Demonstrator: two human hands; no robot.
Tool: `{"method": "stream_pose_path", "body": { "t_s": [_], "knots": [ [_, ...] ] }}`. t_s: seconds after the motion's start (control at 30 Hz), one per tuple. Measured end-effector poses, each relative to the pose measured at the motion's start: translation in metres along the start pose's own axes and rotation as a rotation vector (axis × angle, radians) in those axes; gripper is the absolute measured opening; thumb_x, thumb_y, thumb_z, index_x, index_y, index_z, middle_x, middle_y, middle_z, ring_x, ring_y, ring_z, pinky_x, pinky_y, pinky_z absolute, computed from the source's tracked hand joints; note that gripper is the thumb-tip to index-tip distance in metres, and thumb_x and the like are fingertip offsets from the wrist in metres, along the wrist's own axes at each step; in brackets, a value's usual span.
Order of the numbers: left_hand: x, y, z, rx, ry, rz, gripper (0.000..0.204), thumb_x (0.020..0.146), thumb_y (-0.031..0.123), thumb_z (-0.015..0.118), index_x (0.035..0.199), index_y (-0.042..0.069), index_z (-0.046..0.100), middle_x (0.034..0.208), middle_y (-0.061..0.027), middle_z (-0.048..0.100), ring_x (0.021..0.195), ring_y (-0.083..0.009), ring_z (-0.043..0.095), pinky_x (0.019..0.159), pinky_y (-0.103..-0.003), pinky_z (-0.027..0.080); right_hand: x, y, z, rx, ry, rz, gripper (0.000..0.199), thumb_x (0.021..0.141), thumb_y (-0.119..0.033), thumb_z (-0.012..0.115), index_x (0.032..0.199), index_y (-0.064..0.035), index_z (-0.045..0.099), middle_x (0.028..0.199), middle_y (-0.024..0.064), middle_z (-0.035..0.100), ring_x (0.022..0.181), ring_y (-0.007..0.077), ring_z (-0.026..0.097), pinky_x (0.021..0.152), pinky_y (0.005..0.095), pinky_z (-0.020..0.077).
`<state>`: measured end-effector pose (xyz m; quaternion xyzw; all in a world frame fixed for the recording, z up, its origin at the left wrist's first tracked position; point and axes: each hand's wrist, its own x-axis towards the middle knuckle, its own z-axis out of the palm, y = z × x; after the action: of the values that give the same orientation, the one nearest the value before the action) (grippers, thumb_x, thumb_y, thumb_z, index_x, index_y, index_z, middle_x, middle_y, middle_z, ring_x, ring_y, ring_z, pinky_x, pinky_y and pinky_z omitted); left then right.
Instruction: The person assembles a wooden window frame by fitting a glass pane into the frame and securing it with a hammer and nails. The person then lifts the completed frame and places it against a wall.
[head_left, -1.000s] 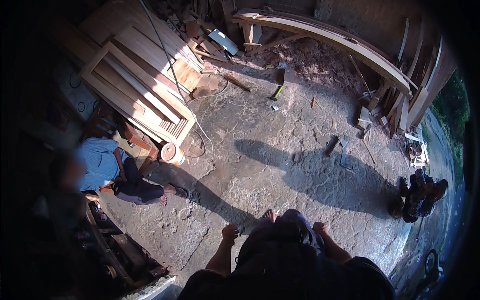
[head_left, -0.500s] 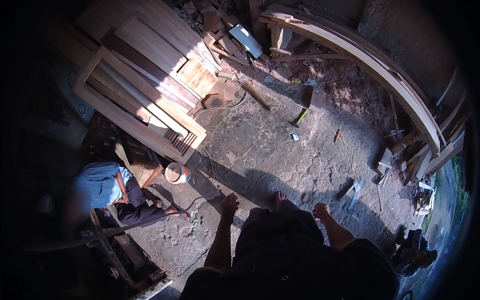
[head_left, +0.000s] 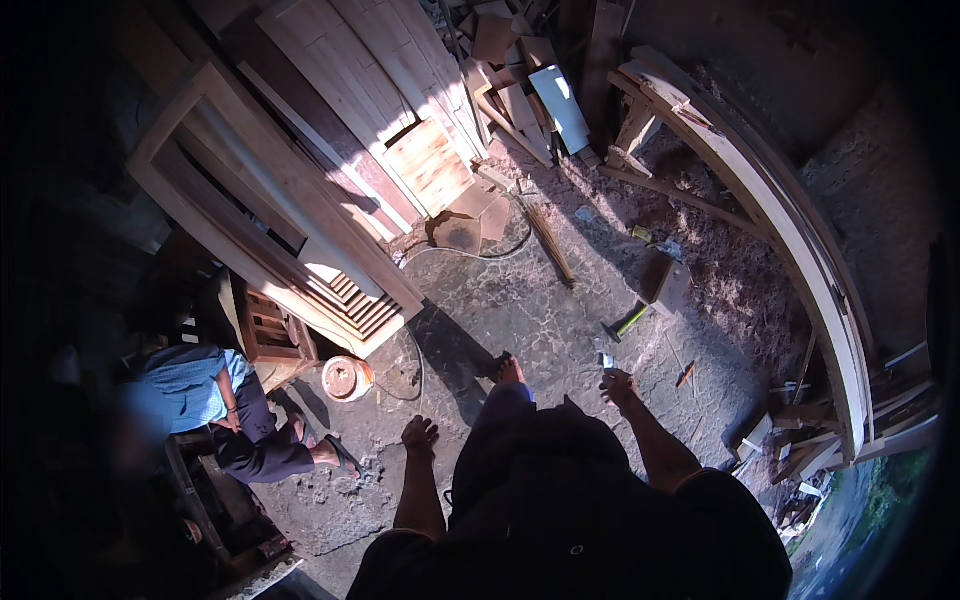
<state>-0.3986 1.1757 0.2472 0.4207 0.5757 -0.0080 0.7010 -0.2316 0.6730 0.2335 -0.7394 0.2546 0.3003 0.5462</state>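
My left hand hangs over the concrete floor with loosely bent fingers and nothing in it. To its upper left stands a round white and orange bucket, apart from the hand. My right hand is held out at the right, fingers apart and no object visible in it. Just beyond it a small white and blue piece shows on the floor. Farther off, a tool with a green handle, like a hammer, lies beside a wooden block. An orange tool lies to the right.
Wooden frames and panels lean at the far left. A seated person is at the left. Offcuts are heaped at the back. Long curved timbers line the right. A bundle of thin sticks and a cable lie ahead.
The view has turned and moved forward, and one bare foot is now ahead. My right hand has risen from beside my leg and its fingers have spread. My left hand's fingers have loosened.
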Motion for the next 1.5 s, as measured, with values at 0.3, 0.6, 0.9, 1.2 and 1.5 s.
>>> {"method": "stream_pose_path", "body": {
  "t_s": [0.3,0.6,0.9,1.2,1.5],
  "knots": [
    [0.044,0.161,0.125,0.052,-0.100,0.170,0.043,0.100,0.039,0.062,0.129,0.007,0.059,0.116,-0.0092,0.068,0.090,-0.0199,0.068,0.078,-0.037,0.053,0.053,0.042,-0.014,-0.612,-0.118,-0.159,0.022,0.097,-0.024,0.061,0.083,-0.0095,0.069,0.076,0.0057,0.064,0.061,0.0171,0.060,0.057,0.0363,0.0501],
    [0.103,0.250,0.232,0.051,-0.028,0.117,0.043,0.103,0.039,0.057,0.133,0.007,0.057,0.113,-0.0074,0.069,0.087,-0.0185,0.068,0.072,-0.034,0.053,0.271,-0.218,0.040,-0.402,-0.185,-0.613,0.017,0.099,-0.027,0.060,0.093,-0.0122,0.066,0.074,0.0052,0.062,0.058,0.0177,0.059,0.052,0.0366,0.0493],
    [0.150,0.317,0.309,-0.006,-0.030,0.215,0.039,0.103,0.036,0.057,0.124,0.004,0.064,0.105,-0.0073,0.069,0.088,-0.0181,0.068,0.072,-0.033,0.055,0.337,-0.524,0.110,-0.010,-0.220,-0.098,0.027,0.101,-0.029,0.062,0.125,-0.0195,0.057,0.075,0.0030,0.059,0.057,0.0142,0.056,0.044,0.0281,0.0417],
    [0.284,0.358,0.361,0.211,0.134,0.772,0.033,0.103,0.033,0.054,0.093,0.004,0.066,0.081,-0.0054,0.062,0.070,-0.0157,0.061,0.064,-0.034,0.049,0.347,-0.530,0.167,-0.479,-0.383,-0.037,0.032,0.100,-0.030,0.062,0.124,-0.0090,0.062,0.093,0.0081,0.069,0.072,0.0168,0.067,0.059,0.0307,0.0523],
    [0.345,0.634,0.377,-0.301,0.026,0.639,0.022,0.098,0.018,0.064,0.114,0.003,0.069,0.087,-0.0068,0.070,0.076,-0.0140,0.064,0.068,-0.030,0.052,0.325,-0.556,0.206,-0.387,-0.232,-0.009,0.034,0.097,-0.029,0.064,0.121,-0.0041,0.066,0.097,0.0080,0.073,0.081,0.0178,0.070,0.070,0.0314,0.0545]
  ]
}}
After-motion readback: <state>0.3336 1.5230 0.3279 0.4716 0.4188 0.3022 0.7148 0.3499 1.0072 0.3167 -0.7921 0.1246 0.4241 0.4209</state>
